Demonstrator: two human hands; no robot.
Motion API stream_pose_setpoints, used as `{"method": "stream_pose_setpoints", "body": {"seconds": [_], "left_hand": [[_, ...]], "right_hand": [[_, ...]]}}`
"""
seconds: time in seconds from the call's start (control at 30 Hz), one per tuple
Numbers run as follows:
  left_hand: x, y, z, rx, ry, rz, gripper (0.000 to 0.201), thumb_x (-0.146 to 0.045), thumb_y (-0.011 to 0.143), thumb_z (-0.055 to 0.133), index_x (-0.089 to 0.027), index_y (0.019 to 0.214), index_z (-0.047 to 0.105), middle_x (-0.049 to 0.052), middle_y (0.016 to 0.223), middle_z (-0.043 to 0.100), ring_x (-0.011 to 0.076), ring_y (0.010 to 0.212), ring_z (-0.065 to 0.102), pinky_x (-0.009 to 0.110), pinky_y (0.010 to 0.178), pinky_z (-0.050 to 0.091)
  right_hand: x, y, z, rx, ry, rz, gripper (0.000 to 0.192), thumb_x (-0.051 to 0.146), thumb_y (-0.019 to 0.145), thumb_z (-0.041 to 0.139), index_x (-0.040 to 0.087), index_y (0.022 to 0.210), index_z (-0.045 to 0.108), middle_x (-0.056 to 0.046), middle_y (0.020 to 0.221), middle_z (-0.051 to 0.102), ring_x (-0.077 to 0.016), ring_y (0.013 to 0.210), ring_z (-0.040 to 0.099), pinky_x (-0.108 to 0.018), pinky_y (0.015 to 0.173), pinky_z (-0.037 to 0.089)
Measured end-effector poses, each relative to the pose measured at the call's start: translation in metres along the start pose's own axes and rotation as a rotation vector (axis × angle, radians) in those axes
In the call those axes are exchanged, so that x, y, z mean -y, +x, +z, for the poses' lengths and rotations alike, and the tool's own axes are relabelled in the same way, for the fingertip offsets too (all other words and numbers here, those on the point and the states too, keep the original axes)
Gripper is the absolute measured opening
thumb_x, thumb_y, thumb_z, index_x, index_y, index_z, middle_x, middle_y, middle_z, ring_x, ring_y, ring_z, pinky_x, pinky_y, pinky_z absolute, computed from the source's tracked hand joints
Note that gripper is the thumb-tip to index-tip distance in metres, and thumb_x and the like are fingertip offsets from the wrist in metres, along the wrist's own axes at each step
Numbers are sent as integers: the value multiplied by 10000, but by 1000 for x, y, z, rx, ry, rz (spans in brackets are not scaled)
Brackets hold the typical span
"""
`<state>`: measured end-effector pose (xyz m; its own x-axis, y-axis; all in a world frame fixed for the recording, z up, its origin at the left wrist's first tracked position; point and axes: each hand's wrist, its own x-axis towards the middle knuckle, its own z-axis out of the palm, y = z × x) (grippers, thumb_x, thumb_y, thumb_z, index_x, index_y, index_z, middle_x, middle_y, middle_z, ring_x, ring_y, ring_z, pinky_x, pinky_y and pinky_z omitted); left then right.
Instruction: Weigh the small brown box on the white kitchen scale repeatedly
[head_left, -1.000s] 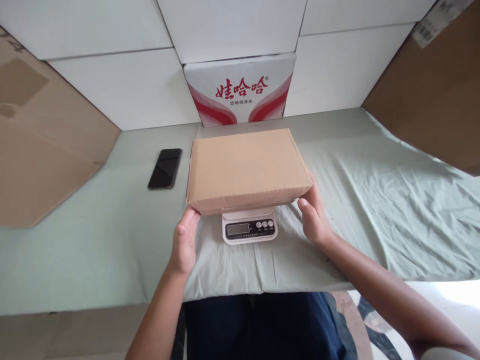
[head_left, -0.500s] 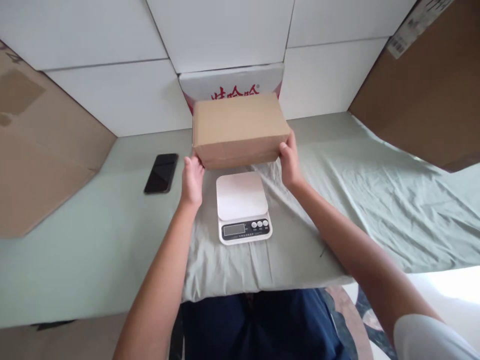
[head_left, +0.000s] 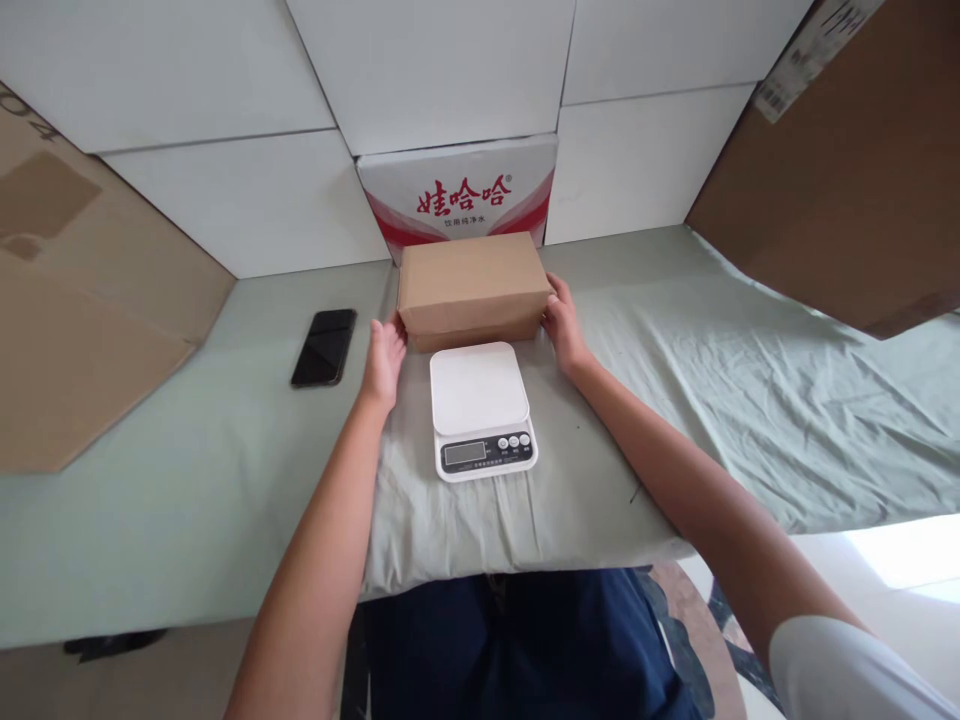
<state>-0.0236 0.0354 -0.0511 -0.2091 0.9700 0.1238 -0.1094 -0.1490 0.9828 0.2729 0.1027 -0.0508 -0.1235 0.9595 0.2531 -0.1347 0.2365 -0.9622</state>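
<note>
A brown cardboard box sits low on the cloth behind the kitchen scale, in front of a printed white and red carton. My left hand presses against its left end, thumb pointing up and fingertips partly hidden by the box. At the opposite end my right hand grips the lower right corner, thumb in front and the other fingers along the side. Between my forearms lies the white digital kitchen scale, its display blank and nothing on its plate.
A black phone lies left of the scale. Against the wall stands the white and red carton, with white panels around it. Large cardboard pieces lean in at left and right. Pale green cloth covers the table.
Both hands have lowered the cardboard box toward the table behind the scale. More of the printed carton's red lettering shows above it.
</note>
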Motion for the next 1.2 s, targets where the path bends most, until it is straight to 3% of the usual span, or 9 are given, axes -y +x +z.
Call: {"method": "stream_pose_setpoints", "body": {"seconds": [0.17,0.4,0.5,0.6,0.7,0.8,0.9,1.03,1.2], "left_hand": [[-2,2,-9,-57,-34,24,1011,-973,756,389,-282,1463,600,120,1715,356,317,1613,282,530,1314,185],[2,-3,11,49,1,0,1041,-982,754,368,-215,1404,638,190,1604,516,345,1571,377,524,1293,259],[-9,-8,16,44,1,34,1029,-989,738,383,-226,1372,658,187,1577,545,355,1571,374,541,1288,260],[-28,-17,20,45,-1,142,951,-960,767,408,-259,1353,674,154,1565,561,355,1564,386,549,1283,271],[-50,-36,25,55,3,248,859,-914,819,408,-298,1350,683,108,1540,590,341,1553,407,523,1275,304],[-65,-66,27,45,-2,271,856,-908,836,372,-307,1362,680,97,1515,608,345,1543,419,508,1269,323],[-66,-103,24,16,17,249,861,-889,865,340,-290,1394,661,103,1529,597,357,1534,427,512,1279,302],[-50,-148,19,-10,43,186,891,-883,876,324,-249,1411,647,129,1524,602,373,1512,451,527,1285,277],[-36,-164,17,-56,17,98,915,-895,850,372,-229,1416,644,150,1517,606,382,1522,438,532,1281,282]], "right_hand": [[0,0,-5,11,10,37,899,797,831,516,367,1583,276,-14,1720,361,-245,1613,327,-571,1328,262],[-3,-6,12,61,-26,-108,697,697,900,542,328,1490,491,11,1682,437,-272,1600,350,-526,1359,224],[10,-9,13,58,-44,-155,703,705,916,525,322,1504,474,-5,1683,430,-277,1605,334,-522,1354,240],[40,-15,12,50,-116,-244,762,772,907,491,345,1535,425,-2,1702,389,-289,1612,312,-527,1339,276],[73,-31,9,53,-223,-329,790,822,907,430,369,1553,390,8,1707,370,-305,1621,288,-543,1334,284],[90,-57,4,77,-241,-359,770,806,917,431,387,1560,371,7,1707,366,-319,1617,299,-559,1321,308],[84,-89,-4,92,-222,-320,762,788,924,439,391,1569,349,-7,1694,386,-323,1606,324,-563,1300,350],[63,-121,-14,98,-204,-267,740,746,943,440,386,1581,332,-19,1691,393,-322,1587,357,-571,1273,388],[53,-130,-16,134,-203,-232,696,702,957,470,399,1575,358,-23,1684,401,-318,1547,411,-554,1245,421]]}}
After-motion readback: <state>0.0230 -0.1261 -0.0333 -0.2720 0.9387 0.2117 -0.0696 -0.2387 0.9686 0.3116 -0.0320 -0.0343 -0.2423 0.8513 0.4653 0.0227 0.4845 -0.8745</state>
